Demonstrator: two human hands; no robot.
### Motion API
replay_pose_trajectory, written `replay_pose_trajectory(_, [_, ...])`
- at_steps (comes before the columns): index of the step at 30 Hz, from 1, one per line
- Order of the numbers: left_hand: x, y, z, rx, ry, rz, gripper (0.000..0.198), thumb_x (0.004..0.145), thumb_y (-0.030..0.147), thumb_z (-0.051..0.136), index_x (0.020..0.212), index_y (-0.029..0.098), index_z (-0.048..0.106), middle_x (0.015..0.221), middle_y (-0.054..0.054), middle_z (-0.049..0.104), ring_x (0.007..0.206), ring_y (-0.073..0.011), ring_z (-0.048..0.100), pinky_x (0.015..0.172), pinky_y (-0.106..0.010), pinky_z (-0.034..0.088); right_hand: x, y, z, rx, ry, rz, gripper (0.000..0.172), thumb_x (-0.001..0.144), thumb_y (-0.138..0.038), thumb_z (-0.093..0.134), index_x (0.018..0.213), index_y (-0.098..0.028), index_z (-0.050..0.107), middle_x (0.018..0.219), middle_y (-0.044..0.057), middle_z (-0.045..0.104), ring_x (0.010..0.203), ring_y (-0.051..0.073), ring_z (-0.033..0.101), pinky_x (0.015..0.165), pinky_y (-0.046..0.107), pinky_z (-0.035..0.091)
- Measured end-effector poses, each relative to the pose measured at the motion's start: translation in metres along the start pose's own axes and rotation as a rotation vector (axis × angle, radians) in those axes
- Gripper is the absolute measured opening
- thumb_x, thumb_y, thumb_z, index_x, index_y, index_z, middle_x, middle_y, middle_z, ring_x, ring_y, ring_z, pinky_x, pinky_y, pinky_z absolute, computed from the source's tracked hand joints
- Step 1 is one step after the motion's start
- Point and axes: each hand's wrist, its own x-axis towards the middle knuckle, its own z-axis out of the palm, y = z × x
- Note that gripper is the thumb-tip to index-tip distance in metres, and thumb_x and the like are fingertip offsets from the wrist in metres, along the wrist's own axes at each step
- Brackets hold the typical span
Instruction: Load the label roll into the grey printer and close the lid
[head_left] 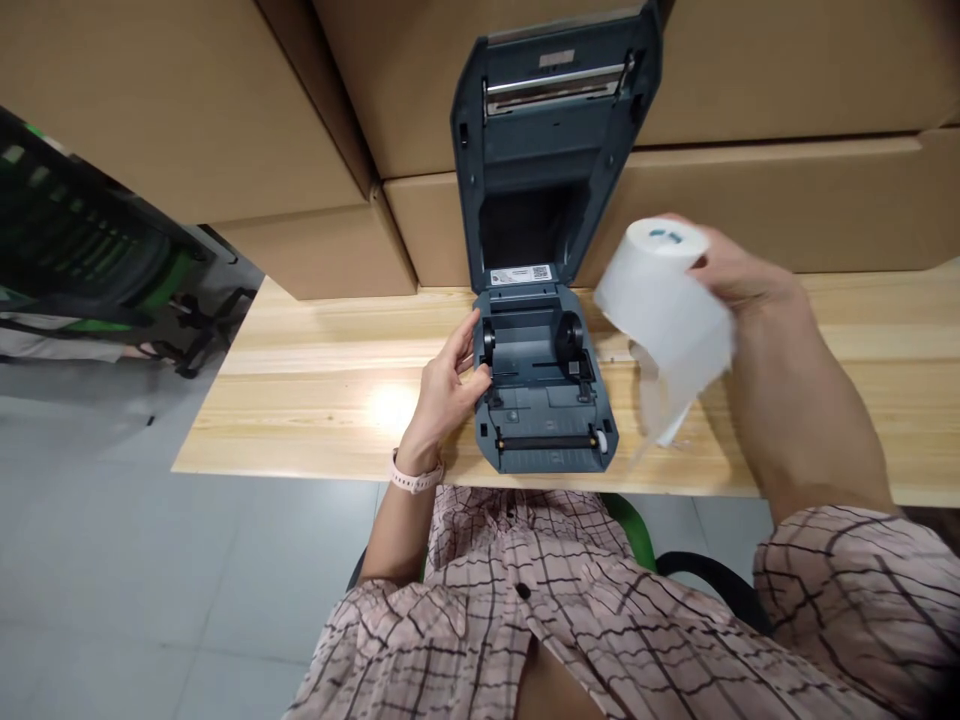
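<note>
A dark grey label printer (541, 395) stands on the wooden table (315, 390) with its lid (551, 140) swung up and back, showing the empty roll bay. My left hand (448, 380) rests against the printer's left side, thumb and fingers curled at the left roll holder. My right hand (739, 275) is raised to the right of the printer and grips a white paper roll (664, 300) from behind; a loose end of paper hangs down below it.
Large cardboard boxes (780, 190) are stacked at the back of the table behind the printer. A green and black chair (82, 260) stands at the left on the grey floor. My own chair (675, 565) shows under me.
</note>
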Motion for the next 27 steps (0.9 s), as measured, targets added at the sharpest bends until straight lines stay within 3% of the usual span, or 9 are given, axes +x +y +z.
replay_pose_trajectory(2, [0.0,0.001,0.0,0.009,0.002,-0.014,0.071,0.093,0.017,0.06,0.162,0.032,0.048,0.163,-0.009,0.058,0.147,-0.031,0.06,0.128,-0.061,0.046,-0.011,-0.016,0.008,0.117,-0.054,-0.056,0.097,0.059,-0.077,0.087,0.133,-0.018,0.065,0.128,0.014,0.078,0.097,0.026,0.076,0.079,0.045,0.055])
replay_pose_trajectory(4, [-0.001,0.001,0.0,0.025,-0.001,-0.017,0.071,0.094,0.018,0.06,0.163,0.032,0.048,0.164,-0.009,0.057,0.147,-0.0312,0.061,0.127,-0.06,0.047,-0.012,-0.034,0.024,0.067,-0.188,-0.145,0.095,0.06,-0.08,0.085,0.13,-0.018,0.068,0.122,0.012,0.08,0.097,0.027,0.076,0.079,0.045,0.057])
replay_pose_trajectory(8, [-0.002,-0.004,-0.001,0.057,-0.016,0.026,0.082,0.096,0.019,0.061,0.17,0.036,0.031,0.17,-0.008,0.049,0.155,-0.0312,0.052,0.129,-0.058,0.045,0.009,-0.063,0.066,-0.484,-0.44,-0.383,0.078,0.062,-0.062,0.092,0.125,-0.021,0.072,0.12,0.007,0.079,0.099,0.025,0.074,0.084,0.038,0.059])
replay_pose_trajectory(11, [-0.002,-0.008,-0.001,0.088,-0.02,0.04,0.092,0.096,0.021,0.061,0.174,0.037,0.015,0.17,-0.008,0.049,0.155,-0.0304,0.053,0.128,-0.057,0.046,0.025,-0.071,0.09,-0.767,-0.581,-0.366,0.063,0.073,-0.056,0.084,0.125,-0.024,0.071,0.118,0.006,0.078,0.099,0.026,0.073,0.082,0.036,0.057])
replay_pose_trajectory(20, [-0.003,-0.007,-0.002,0.146,-0.003,0.016,0.091,0.097,0.022,0.059,0.175,0.035,0.015,0.171,-0.008,0.049,0.144,-0.0289,0.063,0.123,-0.054,0.052,0.035,-0.053,0.124,-1.027,-0.629,-0.155,0.059,0.08,-0.061,0.075,0.123,-0.022,0.068,0.127,0.013,0.077,0.103,0.034,0.073,0.077,0.037,0.049])
replay_pose_trajectory(24, [-0.004,-0.005,-0.001,0.13,-0.017,0.012,0.088,0.097,0.02,0.056,0.174,0.036,0.018,0.171,-0.007,0.048,0.147,-0.0277,0.06,0.124,-0.055,0.049,0.033,-0.043,0.126,-1.046,-0.62,-0.191,0.053,0.086,-0.065,0.071,0.121,-0.025,0.071,0.121,0.013,0.079,0.099,0.034,0.073,0.077,0.04,0.052])
replay_pose_trajectory(27, [-0.004,-0.003,0.0,0.118,-0.011,0.017,0.086,0.097,0.018,0.055,0.173,0.036,0.021,0.171,-0.006,0.049,0.152,-0.027,0.055,0.127,-0.055,0.045,0.02,-0.038,0.121,-0.985,-0.553,-0.334,0.06,0.094,-0.065,0.064,0.139,-0.025,0.066,0.137,0.015,0.074,0.118,0.039,0.07,0.094,0.051,0.056])
